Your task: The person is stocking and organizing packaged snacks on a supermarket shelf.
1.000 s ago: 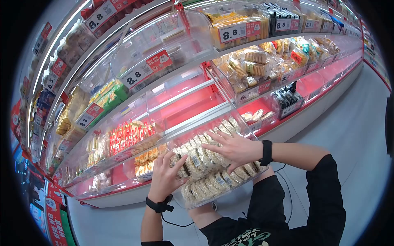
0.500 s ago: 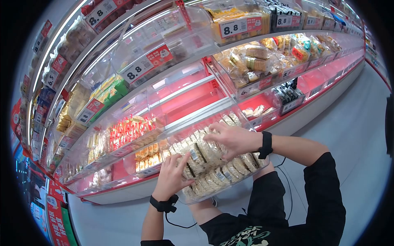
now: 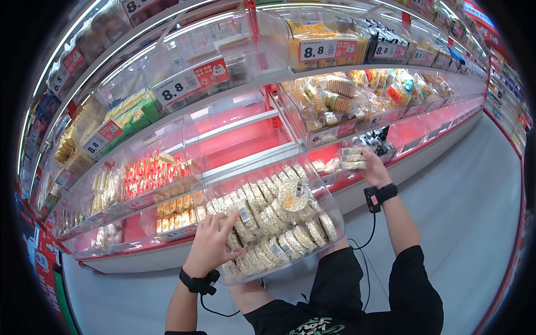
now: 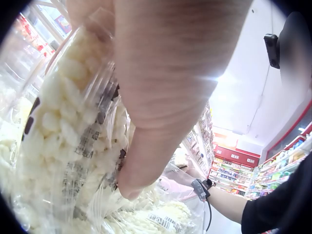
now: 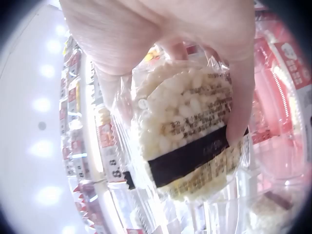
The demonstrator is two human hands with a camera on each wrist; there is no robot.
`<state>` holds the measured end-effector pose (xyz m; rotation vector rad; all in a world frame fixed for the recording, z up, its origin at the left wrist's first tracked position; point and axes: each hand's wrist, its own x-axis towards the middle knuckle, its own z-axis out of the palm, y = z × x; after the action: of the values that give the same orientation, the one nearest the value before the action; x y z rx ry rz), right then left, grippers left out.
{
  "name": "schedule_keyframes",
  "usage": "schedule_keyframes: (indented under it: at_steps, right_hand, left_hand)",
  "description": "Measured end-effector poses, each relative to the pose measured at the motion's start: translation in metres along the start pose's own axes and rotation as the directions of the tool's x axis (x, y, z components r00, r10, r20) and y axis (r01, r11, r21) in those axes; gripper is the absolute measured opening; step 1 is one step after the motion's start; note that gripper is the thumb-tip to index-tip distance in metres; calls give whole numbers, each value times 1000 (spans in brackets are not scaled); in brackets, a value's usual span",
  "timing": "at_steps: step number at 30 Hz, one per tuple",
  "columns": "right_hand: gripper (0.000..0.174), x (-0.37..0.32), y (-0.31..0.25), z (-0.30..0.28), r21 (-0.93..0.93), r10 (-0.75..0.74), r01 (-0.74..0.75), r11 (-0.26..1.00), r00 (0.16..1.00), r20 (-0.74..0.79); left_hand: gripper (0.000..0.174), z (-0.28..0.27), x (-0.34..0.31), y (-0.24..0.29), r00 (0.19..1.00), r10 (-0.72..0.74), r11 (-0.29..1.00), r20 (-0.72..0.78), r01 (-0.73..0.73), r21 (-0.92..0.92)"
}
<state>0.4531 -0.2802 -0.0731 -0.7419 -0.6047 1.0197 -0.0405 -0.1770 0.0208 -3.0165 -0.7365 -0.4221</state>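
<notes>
A clear plastic bin [image 3: 325, 192] full of wrapped puffed-rice cakes [image 3: 301, 239] tilts above the person's legs. At its left end my left hand [image 3: 211, 245] grips rice cakes [image 4: 73, 112], thumb on one side and fingers over the other. One rice cake [image 3: 294, 196] lies flat on top of the rows. Out to the right, my right hand [image 3: 377, 169] holds a small stack of wrapped rice cakes [image 3: 353, 158] over a low shelf bin. In the right wrist view, thumb and fingers pinch the wrapped rice cake [image 5: 187, 122], which has a black band.
Behind the bin runs a red shelf [image 3: 240, 146] with white rails. Red-wrapped snacks [image 3: 156, 177] and orange packs [image 3: 177, 215] stand to the left. Bagged biscuits [image 3: 335, 99] sit in a bin above the right hand. A cable [image 3: 365, 273] hangs beside the legs.
My right hand has lifted rice cakes from the bin and carried them right to the low shelf. My left hand stays at the bin's left end. The view has shifted slightly.
</notes>
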Motion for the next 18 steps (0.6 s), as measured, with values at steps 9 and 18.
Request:
schedule_keyframes:
  at_steps: [9,18]
  right_hand:
    - [101,86,83,-43,-825,-524,88,558,809,-268]
    - [42,47,41,28,-878,-438,281,389,894,92]
  left_hand:
    - [97,2,-3,-3,999,-10,1000,-33,10,-3]
    - [80,-43,-12,-8,982,-77,997,-171,79,6]
